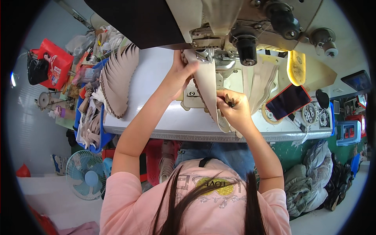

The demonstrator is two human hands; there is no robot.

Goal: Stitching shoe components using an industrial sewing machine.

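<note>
A long beige piece of leather-like material (206, 86) runs from under the sewing machine's presser foot (205, 55) toward the table's front edge, where its lower end curls. My left hand (181, 76) grips the far left edge of the piece beside the foot, thumb on top; its other fingers are partly hidden. Lower down, my right hand (235, 106) pinches the piece's right side. A small dark metal tool (229, 101), perhaps thread snips, is tucked in that same hand. The sewing machine's head (231, 23) overhangs both hands.
Fanned beige pieces (122, 80) lie at the left, by a blue bin (95, 143) of scraps. More beige strips (263, 80) hang right of the machine. A red-edged phone (288, 102) and a tape roll (270, 115) lie farther right. A fan (87, 175) stands lower left.
</note>
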